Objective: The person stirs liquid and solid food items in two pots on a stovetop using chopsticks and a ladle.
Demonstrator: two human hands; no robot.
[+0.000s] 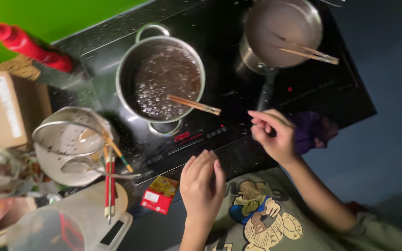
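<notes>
My left hand rests flat on the front edge of a black induction cooktop, fingers loosely together, holding nothing. My right hand hovers just below the long handle of a steel saucepan, its fingertips pinched together; whether anything is between them I cannot tell. A steel pot of dark bubbling liquid sits at the middle of the cooktop with chopsticks leaning on its rim. Another pair of chopsticks lies across the saucepan.
A red squeeze bottle lies at the back left. A bowl with a strainer, a ladle and utensils stands left of the cooktop. A small red and yellow packet, a kitchen scale, a cardboard box and a purple cloth are nearby.
</notes>
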